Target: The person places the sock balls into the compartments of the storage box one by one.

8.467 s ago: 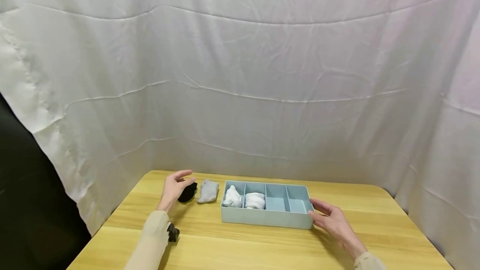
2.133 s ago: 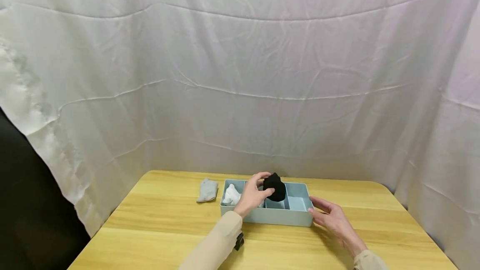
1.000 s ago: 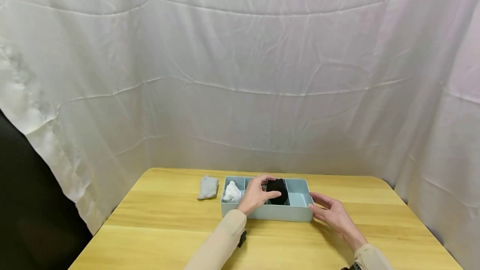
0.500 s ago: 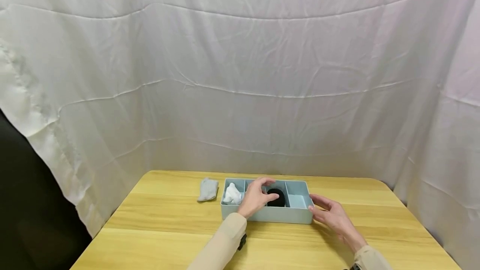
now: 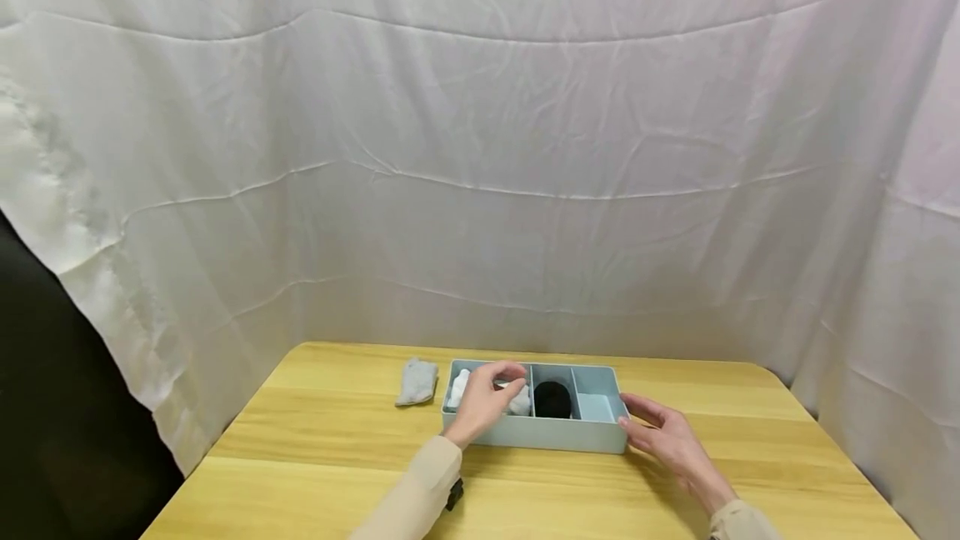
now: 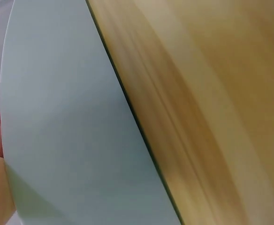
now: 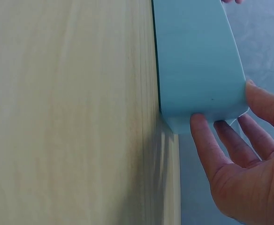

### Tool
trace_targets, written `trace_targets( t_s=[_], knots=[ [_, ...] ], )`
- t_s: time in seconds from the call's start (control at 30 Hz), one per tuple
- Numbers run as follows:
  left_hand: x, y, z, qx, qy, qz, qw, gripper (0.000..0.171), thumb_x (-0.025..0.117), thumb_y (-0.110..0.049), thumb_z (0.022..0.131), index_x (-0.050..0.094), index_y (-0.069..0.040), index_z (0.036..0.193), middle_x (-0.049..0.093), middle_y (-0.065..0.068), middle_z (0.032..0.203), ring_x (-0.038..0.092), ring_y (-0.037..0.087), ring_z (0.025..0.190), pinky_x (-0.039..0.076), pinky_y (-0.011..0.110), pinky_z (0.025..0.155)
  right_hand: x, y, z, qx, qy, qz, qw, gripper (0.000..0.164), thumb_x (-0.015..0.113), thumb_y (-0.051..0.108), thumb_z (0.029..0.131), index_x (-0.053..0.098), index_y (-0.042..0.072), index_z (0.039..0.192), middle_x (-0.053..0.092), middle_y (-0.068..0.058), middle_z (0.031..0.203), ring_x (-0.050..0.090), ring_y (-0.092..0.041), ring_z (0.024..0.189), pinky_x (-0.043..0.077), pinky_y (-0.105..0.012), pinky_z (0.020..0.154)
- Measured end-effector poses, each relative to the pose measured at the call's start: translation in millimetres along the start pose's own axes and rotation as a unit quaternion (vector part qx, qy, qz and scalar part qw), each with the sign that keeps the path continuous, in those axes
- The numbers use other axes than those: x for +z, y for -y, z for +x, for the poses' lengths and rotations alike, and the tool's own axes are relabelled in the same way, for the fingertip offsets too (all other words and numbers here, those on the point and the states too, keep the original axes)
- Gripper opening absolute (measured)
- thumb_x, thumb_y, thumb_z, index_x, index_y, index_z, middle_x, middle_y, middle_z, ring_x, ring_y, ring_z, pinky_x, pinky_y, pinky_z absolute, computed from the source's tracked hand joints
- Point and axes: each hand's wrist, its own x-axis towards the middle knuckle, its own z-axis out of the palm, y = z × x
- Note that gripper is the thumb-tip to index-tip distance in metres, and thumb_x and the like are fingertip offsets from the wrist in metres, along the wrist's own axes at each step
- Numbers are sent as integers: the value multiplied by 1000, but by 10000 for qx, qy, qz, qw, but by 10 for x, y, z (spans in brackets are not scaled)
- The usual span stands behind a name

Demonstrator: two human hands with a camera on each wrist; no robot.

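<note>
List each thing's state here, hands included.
Blue four-compartment box, upright on table, three compartments filled
Leftmost white cloth bundle, in box, partly hidden
Other white cloth bundle, likewise
Black cloth bundle, in third compartment from left
Gray cloth bundle, on table, left of box
Left hand, relaxed over box, apparently holding nothing
Right hand, touching box's right end

A curtain [image 5: 480,148] hangs behind the counter [image 5: 300,473], where a box [image 5: 555,437] sits. Its left 3 of 4 compartments [image 5: 597,408] each hold 1 bundle [image 5: 553,402]; a cloth [image 5: 417,382] lies left of it. The left hand [image 5: 483,398] is above its left half, the right hand [image 5: 666,433] at its right end.
</note>
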Motion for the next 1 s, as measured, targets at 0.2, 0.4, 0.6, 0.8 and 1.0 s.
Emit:
trace_targets(
  t_s=[0.2,0.4,0.6,0.8,1.0],
  knots=[
    [-176,31,-41,-18,31,35,10000,18,65,-18,95,72,-7,108,73,3,100,63,8,86,52,22,76,-9,6,6,-30,-44,36,10000,62,69,17,93,42,-1,146,39,-27,150,53,-33,126,54,-38,93],
    [-331,72,-43,-18,-228,-97,9997,11,66,-18,94,74,-14,102,73,4,92,62,10,80,50,21,71,-16,28,10,-18,-21,32,10000,62,68,17,93,41,-2,146,40,-27,150,53,-33,127,54,-37,93],
    [-556,195,-41,-196,-640,-209,9975,13,68,-13,92,74,-6,102,72,13,91,60,10,78,47,18,67,11,22,5,12,-49,-76,10000,60,67,18,94,43,-1,146,41,-27,149,54,-33,126,54,-40,94],
    [-832,321,-80,-612,-1063,-131,9924,11,71,-7,89,75,-6,99,72,8,93,63,12,86,50,20,72,18,13,-13,50,-68,-91,9999,59,66,16,95,43,-1,146,41,-27,149,54,-33,126,53,-41,94],
    [-1023,457,-109,-940,-1129,-128,9891,16,73,-5,86,74,-7,102,73,11,99,65,17,93,50,26,84,-6,22,-43,80,-64,-49,9999,60,66,17,95,42,-2,146,40,-27,150,54,-32,126,54,-39,93]
  ],
)
